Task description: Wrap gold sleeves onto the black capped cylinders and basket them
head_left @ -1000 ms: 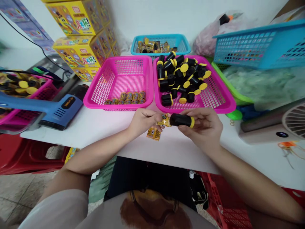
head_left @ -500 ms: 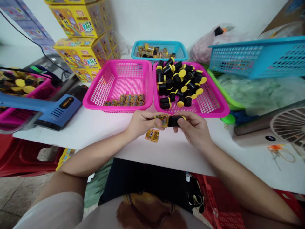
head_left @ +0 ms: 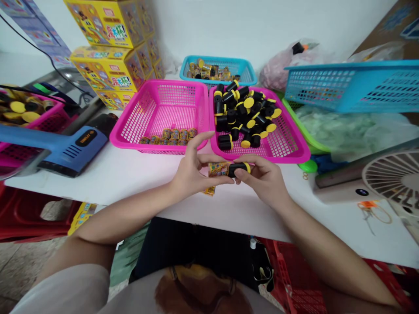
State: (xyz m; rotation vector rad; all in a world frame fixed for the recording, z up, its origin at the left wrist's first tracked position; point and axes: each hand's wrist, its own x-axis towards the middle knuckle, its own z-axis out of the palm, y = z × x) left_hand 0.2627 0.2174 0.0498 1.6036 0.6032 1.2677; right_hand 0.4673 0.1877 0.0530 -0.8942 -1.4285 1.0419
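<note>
My right hand (head_left: pixel 262 179) grips a black tube with a yellow cap (head_left: pixel 238 168) just above the white table (head_left: pixel 131 174). My left hand (head_left: pixel 193 168) pinches a yellow printed sleeve (head_left: pixel 218 168) that sits partly over the tube's left end; its index finger points up. Another yellow sleeve (head_left: pixel 209 190) lies on the table under my hands. Behind them, a pink basket (head_left: pixel 157 111) holds a row of wrapped tubes (head_left: pixel 170 136). The pink basket to its right (head_left: pixel 288 144) is heaped with several bare black tubes (head_left: pixel 244 113).
A blue heat gun (head_left: pixel 70 146) lies at the left beside a third pink basket (head_left: pixel 49 120). Yellow boxes (head_left: pixel 108 56) stack at the back left. A teal basket (head_left: pixel 218 69) stands behind, a blue basket (head_left: pixel 347 85) at right, a fan (head_left: pixel 389 174) near the right edge.
The yellow sleeve has slid further along the black tube, so less black shows. Both hands have drifted slightly towards me, and my left index finger has lifted.
</note>
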